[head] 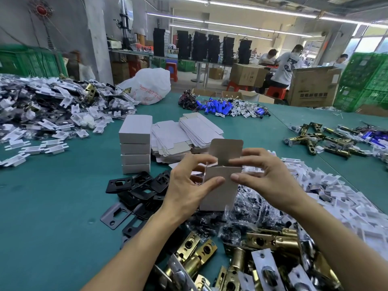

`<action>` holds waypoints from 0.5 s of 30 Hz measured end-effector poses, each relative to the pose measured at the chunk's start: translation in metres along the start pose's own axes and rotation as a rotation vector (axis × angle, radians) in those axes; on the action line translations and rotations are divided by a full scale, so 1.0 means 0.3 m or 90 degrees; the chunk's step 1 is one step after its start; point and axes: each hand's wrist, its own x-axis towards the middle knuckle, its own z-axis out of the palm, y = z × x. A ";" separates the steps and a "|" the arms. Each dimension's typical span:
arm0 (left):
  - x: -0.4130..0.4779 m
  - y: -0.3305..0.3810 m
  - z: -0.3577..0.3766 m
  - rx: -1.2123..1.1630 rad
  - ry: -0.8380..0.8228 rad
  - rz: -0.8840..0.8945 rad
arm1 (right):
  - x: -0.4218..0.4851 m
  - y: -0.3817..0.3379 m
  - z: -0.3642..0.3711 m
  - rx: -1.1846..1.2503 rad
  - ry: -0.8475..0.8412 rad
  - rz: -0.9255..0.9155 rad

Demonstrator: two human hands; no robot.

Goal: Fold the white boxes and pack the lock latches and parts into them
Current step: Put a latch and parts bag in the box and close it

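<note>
Over green table (52,196) | left hand (189,185), right hand (268,181) pinch white box (220,196) | workers (283,66), perhaps seated, far behind

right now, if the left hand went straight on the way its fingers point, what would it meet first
The box: the left hand holds it, thumb on its front, fingers pointing right toward its open top. Just beyond is the right hand, likely next, though depth is unclear.

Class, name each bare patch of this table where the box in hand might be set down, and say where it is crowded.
Widest bare table: left of the black plates and box stack. Another strip lies between the flat blanks and the right-hand latches. Crowded: the near edge, with brass latches and bagged screws.
</note>
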 end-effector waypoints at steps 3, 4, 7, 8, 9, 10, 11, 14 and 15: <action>0.005 0.004 0.004 -0.001 -0.026 -0.033 | 0.001 -0.009 0.011 0.100 -0.037 0.025; 0.006 0.005 0.004 -0.006 -0.030 -0.044 | 0.002 -0.013 0.010 0.096 -0.038 0.018; 0.009 0.011 0.006 -0.029 -0.040 -0.063 | 0.006 -0.018 0.003 0.003 -0.050 -0.021; 0.009 0.013 0.006 -0.040 -0.042 -0.067 | 0.007 -0.021 0.000 -0.020 -0.056 -0.031; 0.010 0.012 0.005 -0.047 -0.043 -0.070 | 0.006 -0.026 -0.002 -0.021 -0.060 -0.036; 0.010 0.010 0.003 -0.054 -0.043 -0.075 | 0.005 -0.032 -0.001 -0.005 -0.061 -0.038; 0.012 0.009 0.001 -0.061 -0.044 -0.081 | 0.004 -0.040 0.002 0.019 -0.053 -0.044; 0.015 0.002 -0.005 -0.082 -0.049 -0.084 | 0.009 -0.059 0.013 0.126 0.009 -0.083; 0.015 0.001 -0.004 -0.085 -0.051 -0.084 | 0.012 -0.066 0.017 0.160 0.016 -0.092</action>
